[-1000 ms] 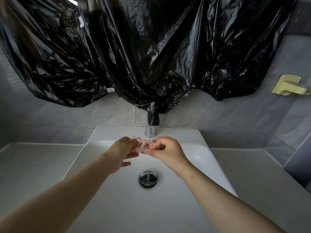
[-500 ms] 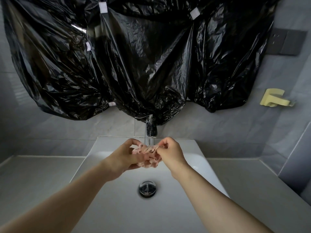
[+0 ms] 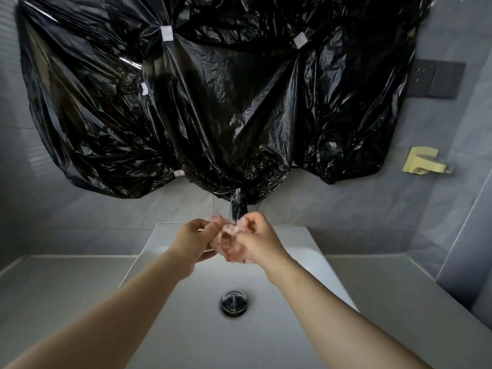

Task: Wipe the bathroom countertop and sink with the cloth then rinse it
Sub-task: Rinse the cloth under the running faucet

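The left hand and the right hand are covering much of the cloth. The black plastic is hanging over the top of the tap, and the hands are hiding its bottom. Both arms and the sink are running off the bottom edge.

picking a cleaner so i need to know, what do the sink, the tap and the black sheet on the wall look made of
Sink: probably glazed ceramic; white, smooth, softly glossy.
Tap: polished chrome-look metal; mirror-bright dark reflections.
Black sheet: thin plastic film, like bin bags; crinkled with sharp shiny highlights, fixed with pale tape patches.
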A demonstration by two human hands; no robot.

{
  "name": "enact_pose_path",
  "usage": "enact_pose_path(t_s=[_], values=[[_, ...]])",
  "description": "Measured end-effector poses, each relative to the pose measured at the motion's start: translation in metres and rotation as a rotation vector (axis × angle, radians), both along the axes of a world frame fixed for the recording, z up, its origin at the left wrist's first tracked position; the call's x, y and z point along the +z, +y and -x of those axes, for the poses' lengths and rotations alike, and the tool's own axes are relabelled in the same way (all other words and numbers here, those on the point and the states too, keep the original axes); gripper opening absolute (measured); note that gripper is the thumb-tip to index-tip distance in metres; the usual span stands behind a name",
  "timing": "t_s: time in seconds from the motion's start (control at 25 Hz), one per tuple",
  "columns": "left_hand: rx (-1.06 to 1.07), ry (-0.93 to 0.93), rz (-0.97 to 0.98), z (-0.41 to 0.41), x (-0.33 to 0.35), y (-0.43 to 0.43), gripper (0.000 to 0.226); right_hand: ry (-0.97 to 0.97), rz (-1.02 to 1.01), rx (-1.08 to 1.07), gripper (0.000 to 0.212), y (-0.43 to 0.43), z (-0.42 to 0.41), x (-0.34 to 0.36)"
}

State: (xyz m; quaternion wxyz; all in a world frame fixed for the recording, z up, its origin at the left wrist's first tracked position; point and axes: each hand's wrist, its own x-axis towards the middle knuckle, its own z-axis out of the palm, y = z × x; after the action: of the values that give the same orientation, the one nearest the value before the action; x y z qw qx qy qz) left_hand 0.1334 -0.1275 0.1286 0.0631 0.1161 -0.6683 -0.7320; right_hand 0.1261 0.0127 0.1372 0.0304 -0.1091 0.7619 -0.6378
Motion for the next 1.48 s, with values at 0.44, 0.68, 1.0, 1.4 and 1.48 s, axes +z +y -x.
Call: enact_pose_path(t_s=[0.44,0.68,1.0,1.4,1.48], values=[[-0.192,0.082,-0.101,-0.007,0.022,-0.009,0.018,-0.083,0.241,-0.283,0.022,0.018,0.023,0.014],[-0.071,-0.012,-0.12,-0.008,0.026,-0.006,0.019,-0.025,0.15,-0.337,0.021,0.017,0.016,0.012],[-0.384,-0.13,0.306,-0.016,0.024,0.004,0.028,0.154,0.051,-0.135,0.012,0.004,0.007,0.024],[-0.339,-0.144,-0.169,-0.013,0.028,-0.003,0.025,0.224,-0.689,0.214,0.021,0.029,0.007,0.016],[-0.361,-0.103,-0.184,-0.011,0.029,-0.008,0.017,0.137,-0.707,0.235,0.034,0.034,0.012,0.007]])
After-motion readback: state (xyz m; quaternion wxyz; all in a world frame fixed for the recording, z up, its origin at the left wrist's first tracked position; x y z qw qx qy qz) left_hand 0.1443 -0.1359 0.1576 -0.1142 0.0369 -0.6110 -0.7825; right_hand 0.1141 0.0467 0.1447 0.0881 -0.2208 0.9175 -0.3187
